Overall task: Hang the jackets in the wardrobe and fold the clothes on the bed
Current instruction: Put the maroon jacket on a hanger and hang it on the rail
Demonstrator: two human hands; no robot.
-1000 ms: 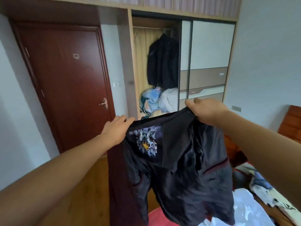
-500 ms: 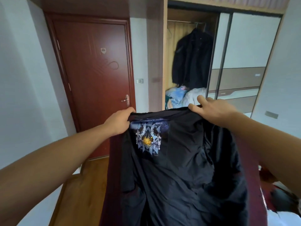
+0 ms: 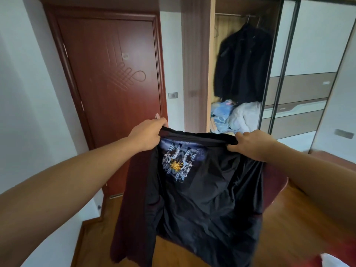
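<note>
Before the open wardrobe (image 3: 210,64), the left hand (image 3: 148,133) and the right hand (image 3: 252,145) grip the jacket (image 3: 202,199) by its collar, spread lining-out and nearer the rail (image 3: 231,14) than a second ago, so hanging it looks close.

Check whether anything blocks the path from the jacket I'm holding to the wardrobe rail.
Nothing visible does. The left hand and right hand hold the jacket by its collar, and the wardrobe ahead stands open. A dark coat already hangs on the rail; the rail left of it looks free of clothes.
</note>
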